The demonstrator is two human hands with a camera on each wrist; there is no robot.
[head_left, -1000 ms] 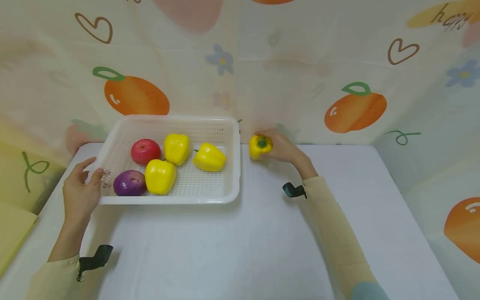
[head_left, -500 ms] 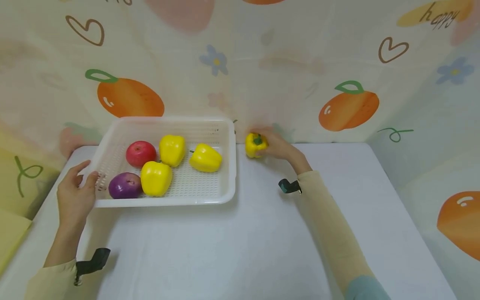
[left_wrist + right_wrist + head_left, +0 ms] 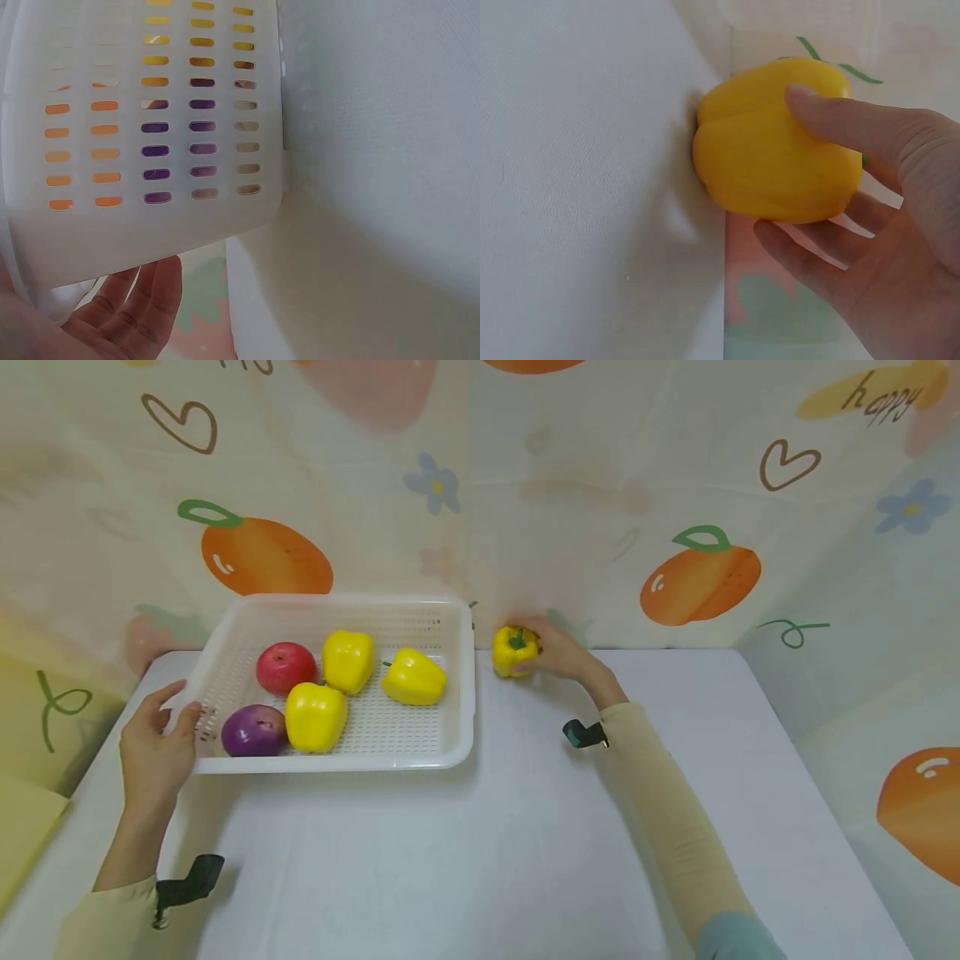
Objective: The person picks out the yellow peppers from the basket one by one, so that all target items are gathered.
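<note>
My right hand [image 3: 562,653] grips a yellow bell pepper [image 3: 514,652] that stands stem up at the table's back edge, right of the basket. In the right wrist view the thumb presses one side of the bell pepper [image 3: 772,150], with fingers along the other. At the far left, my left hand [image 3: 156,756] holds the left end of a white plastic basket [image 3: 337,765] by its rim. Fingers show beyond the basket wall [image 3: 127,240] in the left wrist view. Inside the basket lie three yellow bell peppers [image 3: 317,718], a red round fruit [image 3: 287,668] and a purple round vegetable [image 3: 255,731].
A white cloth covers the table [image 3: 420,860]. Right behind it rises a printed curtain [image 3: 540,527] with orange fruit and hearts. Yellow cloth [image 3: 26,835] hangs beside the table's left edge.
</note>
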